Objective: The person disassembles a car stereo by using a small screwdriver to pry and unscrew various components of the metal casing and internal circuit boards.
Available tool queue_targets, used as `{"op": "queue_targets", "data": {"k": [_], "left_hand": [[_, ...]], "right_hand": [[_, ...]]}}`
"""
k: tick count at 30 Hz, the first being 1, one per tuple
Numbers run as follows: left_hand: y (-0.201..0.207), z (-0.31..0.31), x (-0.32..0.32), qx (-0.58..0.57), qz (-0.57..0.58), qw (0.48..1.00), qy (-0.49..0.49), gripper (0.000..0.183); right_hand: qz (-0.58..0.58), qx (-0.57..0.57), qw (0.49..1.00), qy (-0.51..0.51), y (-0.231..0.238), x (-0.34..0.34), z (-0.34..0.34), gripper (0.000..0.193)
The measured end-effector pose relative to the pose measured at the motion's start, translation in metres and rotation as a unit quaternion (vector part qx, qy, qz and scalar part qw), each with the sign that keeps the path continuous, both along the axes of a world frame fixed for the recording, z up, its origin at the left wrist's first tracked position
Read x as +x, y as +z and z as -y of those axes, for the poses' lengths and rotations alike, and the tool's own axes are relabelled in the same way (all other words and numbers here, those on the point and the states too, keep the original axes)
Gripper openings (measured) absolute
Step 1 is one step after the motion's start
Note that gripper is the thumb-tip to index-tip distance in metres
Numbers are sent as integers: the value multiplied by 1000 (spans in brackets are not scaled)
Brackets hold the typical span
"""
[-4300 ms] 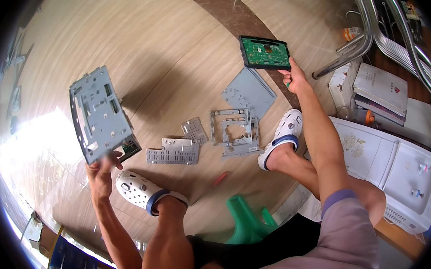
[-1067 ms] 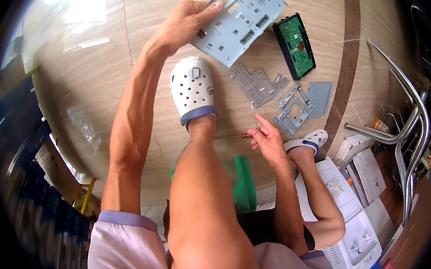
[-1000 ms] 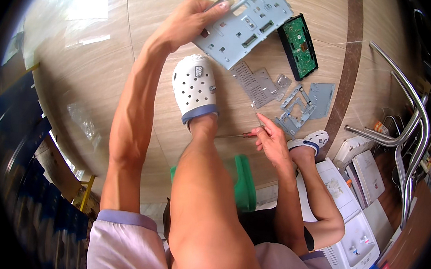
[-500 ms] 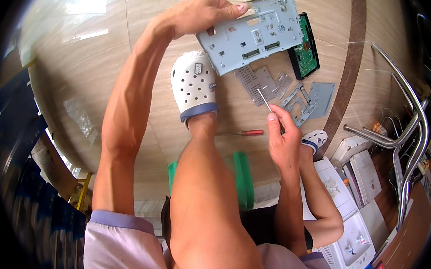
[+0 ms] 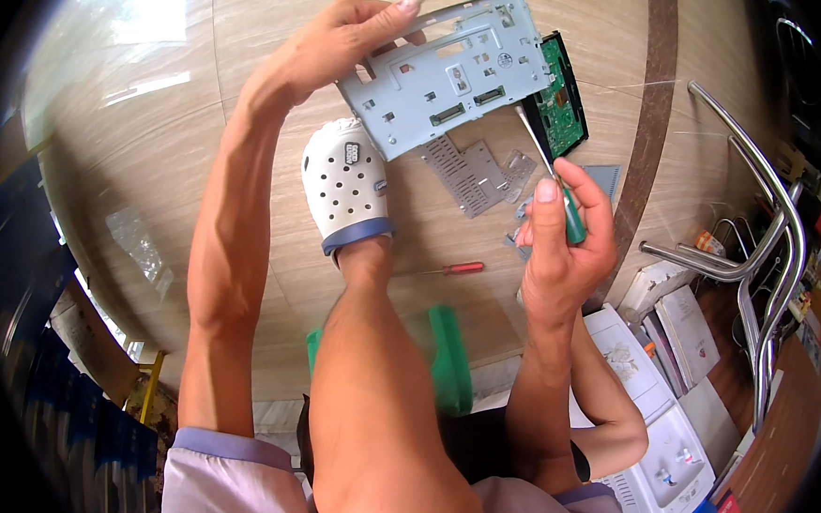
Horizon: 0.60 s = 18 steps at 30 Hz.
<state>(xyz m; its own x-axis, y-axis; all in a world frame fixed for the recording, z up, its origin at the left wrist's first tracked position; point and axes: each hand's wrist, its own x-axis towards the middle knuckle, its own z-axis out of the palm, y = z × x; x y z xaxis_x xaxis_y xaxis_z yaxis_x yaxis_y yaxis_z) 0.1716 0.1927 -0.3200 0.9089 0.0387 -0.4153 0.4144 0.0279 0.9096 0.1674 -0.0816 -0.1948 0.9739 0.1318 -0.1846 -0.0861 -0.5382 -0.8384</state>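
Note:
My left hand (image 5: 343, 50) grips the upper left edge of a light grey metal panel (image 5: 421, 88) with cutouts and slots, holding it tilted above the floor. In my right hand (image 5: 566, 257) is a screwdriver with a green handle (image 5: 573, 219). Its shaft points up and left, the tip at the panel's lower right edge; whether it touches cannot be told. A green circuit board in a black frame (image 5: 562, 111) shows just right of the panel, partly hidden by it. Below the panel, a perforated grey metal plate (image 5: 467, 175) lies on the floor.
A red-handled screwdriver (image 5: 464, 267) lies on the tiled floor. My white clog (image 5: 344, 182) stands under the panel's left corner. A bent chrome tube frame (image 5: 763, 184) stands at right, near a white appliance (image 5: 671, 461) and books (image 5: 688, 335). Part of something green (image 5: 451, 358) shows beside my leg.
My right hand has moved up and right, bringing the screwdriver tip from over the loose plates to the panel's lower edge. The panel and left hand sit slightly farther left in view.

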Motion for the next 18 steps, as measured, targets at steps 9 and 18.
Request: {"op": "queue_targets", "data": {"k": [9,18], "left_hand": [[-20,6,-22,-103,42,989,93,68],[-27,38,-42,-133,59,956,255,48]], "right_hand": [[-1,-16,1000,23,7,14,-25,26],[19,-14,991,129,1,-26,-51,21]]}}
